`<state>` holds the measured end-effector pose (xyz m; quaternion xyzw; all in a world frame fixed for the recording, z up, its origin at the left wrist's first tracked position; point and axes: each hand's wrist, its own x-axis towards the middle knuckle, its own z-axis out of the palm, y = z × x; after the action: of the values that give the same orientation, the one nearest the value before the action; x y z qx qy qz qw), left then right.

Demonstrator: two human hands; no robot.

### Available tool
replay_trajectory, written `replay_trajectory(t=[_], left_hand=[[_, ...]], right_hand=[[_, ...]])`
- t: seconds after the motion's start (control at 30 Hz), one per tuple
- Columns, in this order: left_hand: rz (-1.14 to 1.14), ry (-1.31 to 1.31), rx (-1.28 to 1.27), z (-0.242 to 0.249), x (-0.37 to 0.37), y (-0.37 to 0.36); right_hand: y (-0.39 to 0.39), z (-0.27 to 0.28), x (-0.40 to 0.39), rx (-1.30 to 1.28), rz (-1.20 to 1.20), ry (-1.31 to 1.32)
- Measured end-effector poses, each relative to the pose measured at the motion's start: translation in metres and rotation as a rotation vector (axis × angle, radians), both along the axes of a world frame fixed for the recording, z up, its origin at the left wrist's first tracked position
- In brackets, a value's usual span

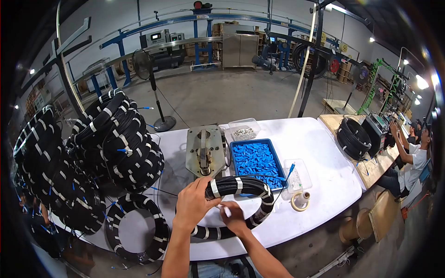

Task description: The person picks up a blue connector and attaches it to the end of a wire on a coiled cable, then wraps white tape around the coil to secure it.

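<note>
A coil of black cable [261, 215], banded with white tape, is propped over the front of the white table. My left hand [195, 200] is wrapped round its upper left side. Inside the ring, my right hand [235, 218] is closed with its fingers near my left hand; a small whitish piece shows at its fingertips, too blurred to name. One cable end with a blue connector [292, 167] sticks up from the coil's right side. Just behind the coil stands a blue tray [280, 162] full of small blue plastic pieces.
A metal press-like tool [192, 153] stands behind my left hand. Clear bins [250, 124] and a tape roll [300, 201] are on the table. Tall stacks of taped coils [134, 153] and a single coil [113, 231] are at left. A person [410, 160] sits at right.
</note>
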<state>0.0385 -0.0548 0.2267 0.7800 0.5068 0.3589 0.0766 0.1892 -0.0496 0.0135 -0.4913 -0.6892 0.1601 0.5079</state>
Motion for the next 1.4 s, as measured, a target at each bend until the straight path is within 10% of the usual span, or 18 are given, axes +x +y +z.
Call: replay_trajectory(t=[0.17, 0.3, 0.37, 0.63, 0.7, 0.83, 1.2, 1.4], left_hand=[[0.020, -0.034, -0.017, 0.002, -0.005, -0.005], [0.017, -0.047, -0.010, 0.002, -0.003, -0.007], [0.022, -0.045, -0.004, 0.004, -0.003, -0.006], [0.027, -0.129, -0.050, 0.002, -0.017, -0.002], [0.014, -0.164, -0.070, -0.002, -0.024, -0.003], [-0.025, -0.267, -0.100, 0.002, -0.034, -0.012], [-0.054, -0.294, -0.336, 0.000, -0.068, -0.038], [0.046, -0.698, -0.314, -0.083, -0.086, -0.042]], right_hand=[[-0.056, 0.055, 0.057, 0.457, -0.447, 0.072], [-0.036, 0.097, 0.085, 0.227, -0.584, 0.210], [-0.027, 0.098, 0.102, -0.063, -0.233, 0.266], [-0.003, 0.079, 0.089, 0.176, -0.226, 0.219], [-0.007, 0.085, 0.088, -0.047, -0.080, 0.658], [-0.008, 0.043, 0.105, -0.513, 0.115, 0.726], [-0.030, 0.043, 0.101, -0.447, 0.190, 0.732], [-0.042, 0.030, 0.104, -0.439, 0.213, 0.768]])
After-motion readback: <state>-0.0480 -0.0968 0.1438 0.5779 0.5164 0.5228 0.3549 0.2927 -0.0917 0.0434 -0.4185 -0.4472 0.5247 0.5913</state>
